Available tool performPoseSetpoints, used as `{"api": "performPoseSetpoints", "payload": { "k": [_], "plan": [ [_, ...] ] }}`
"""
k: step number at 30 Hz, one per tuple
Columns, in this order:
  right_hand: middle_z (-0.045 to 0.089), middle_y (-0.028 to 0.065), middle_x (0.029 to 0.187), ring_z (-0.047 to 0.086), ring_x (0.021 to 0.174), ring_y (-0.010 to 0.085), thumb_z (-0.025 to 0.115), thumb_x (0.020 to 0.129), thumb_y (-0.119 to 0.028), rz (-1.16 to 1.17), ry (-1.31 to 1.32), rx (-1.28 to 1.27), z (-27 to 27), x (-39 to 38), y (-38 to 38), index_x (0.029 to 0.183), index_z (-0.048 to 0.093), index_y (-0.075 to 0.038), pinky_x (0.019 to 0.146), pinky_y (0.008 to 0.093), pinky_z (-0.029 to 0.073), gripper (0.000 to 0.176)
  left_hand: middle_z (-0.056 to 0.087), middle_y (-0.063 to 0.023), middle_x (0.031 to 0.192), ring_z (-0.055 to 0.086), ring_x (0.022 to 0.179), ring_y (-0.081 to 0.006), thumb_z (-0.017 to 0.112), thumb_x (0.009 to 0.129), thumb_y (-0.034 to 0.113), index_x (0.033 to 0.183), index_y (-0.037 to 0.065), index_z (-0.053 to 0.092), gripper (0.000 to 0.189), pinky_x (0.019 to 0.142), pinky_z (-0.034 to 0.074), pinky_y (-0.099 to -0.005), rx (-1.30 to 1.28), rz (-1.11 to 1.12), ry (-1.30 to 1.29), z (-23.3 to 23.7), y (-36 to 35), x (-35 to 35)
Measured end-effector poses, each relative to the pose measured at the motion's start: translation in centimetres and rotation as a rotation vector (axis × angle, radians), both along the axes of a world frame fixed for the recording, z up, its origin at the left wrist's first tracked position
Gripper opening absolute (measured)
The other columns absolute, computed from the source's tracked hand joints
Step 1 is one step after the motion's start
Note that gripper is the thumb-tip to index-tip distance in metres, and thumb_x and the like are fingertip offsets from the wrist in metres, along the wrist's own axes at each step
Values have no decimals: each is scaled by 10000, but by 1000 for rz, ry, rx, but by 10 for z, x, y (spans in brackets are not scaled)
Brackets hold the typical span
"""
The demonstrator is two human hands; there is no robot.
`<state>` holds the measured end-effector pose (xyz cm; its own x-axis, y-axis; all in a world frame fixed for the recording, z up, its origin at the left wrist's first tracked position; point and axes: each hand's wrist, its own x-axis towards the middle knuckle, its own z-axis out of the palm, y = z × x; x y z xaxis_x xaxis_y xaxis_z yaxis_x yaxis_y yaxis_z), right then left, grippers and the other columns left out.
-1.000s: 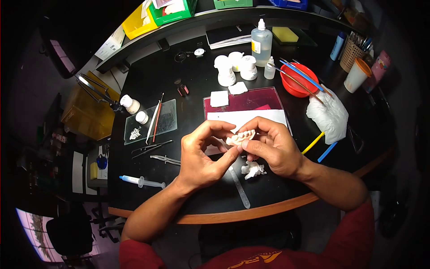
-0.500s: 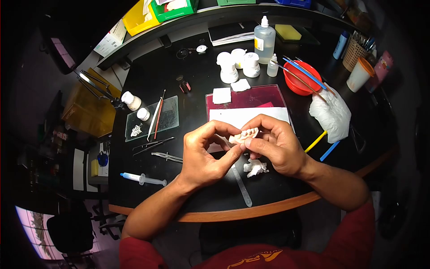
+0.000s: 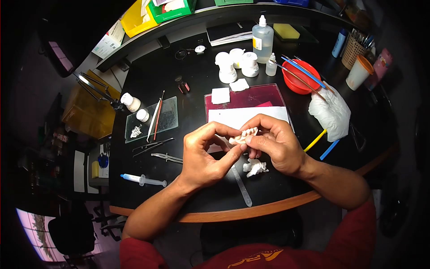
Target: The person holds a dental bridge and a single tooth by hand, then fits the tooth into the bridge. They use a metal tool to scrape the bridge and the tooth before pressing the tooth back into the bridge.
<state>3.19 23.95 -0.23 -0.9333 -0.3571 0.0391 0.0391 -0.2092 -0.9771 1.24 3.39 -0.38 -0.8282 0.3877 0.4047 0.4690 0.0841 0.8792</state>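
Between both hands is a small pale dental cast (image 3: pixel 244 136) with a row of teeth along its upper side. My left hand (image 3: pixel 204 152) pinches its left end with thumb and forefinger. On the other side, my right hand (image 3: pixel 277 145) grips the right end, its thumb pressed on the cast's front. Fingers cover part of the cast. Just below the hands, a crumpled white lump (image 3: pixel 255 167) lies on the black table beside a clear ruled strip (image 3: pixel 242 186). Metal tweezers (image 3: pixel 165 157) lie partly behind my left hand.
At left are a syringe (image 3: pixel 143 180) and a glass slab (image 3: pixel 168 117) with thin tools. White jars (image 3: pixel 227 71) and a large clear bottle (image 3: pixel 263 40) stand at the back. On the right, brushes rest across a red bowl (image 3: pixel 298 83) near a white cloth (image 3: pixel 333 114).
The cast has tilted slightly in the fingers, so its teeth show at a different angle. Both hands keep their hold in nearly the same place.
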Motion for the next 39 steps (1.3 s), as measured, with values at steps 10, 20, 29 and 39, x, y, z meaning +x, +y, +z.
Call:
{"api": "performPoseSetpoints", "payload": {
  "k": [10, 20, 29, 39],
  "plan": [
    [659, 45, 928, 611, 779, 43, 609, 955, -54, -28, 30, 33, 0, 1, 0, 1064, 627, 7, 673, 208, 508, 126, 722, -83, 882, 663, 726, -101, 822, 753, -48, 910, -6, 727, 188, 624, 523, -224, -12, -4, 223, -3, 2, -4],
    [669, 65, 972, 631, 835, 62, 587, 927, 7, 11, 68, -5, 4, 2, 3, 1077, 623, 16, 720, 224, 519, 155, 730, -82, 900, 686, 756, -115, 812, 730, -62, 973, 0, 726, 266, 612, 538, -226, -41, -7, 321, 3, -1, -5],
    [673, 78, 1028, 657, 917, 89, 591, 929, 15, 14, 41, -76, 4, 4, -1, 1115, 601, 20, 780, 231, 535, 187, 735, -92, 933, 730, 814, -152, 821, 739, -31, 1074, -13, 696, 357, 594, 567, -236, 40, 55, 236, 0, 6, 0],
    [642, 41, 982, 641, 871, 63, 611, 939, -16, 18, 21, -46, 3, 4, -1, 1113, 604, 4, 732, 202, 520, 176, 727, -98, 882, 707, 752, -139, 814, 755, -27, 926, -5, 710, 201, 593, 548, -237, 39, 63, 208, 3, 7, 3]
  ]
}}
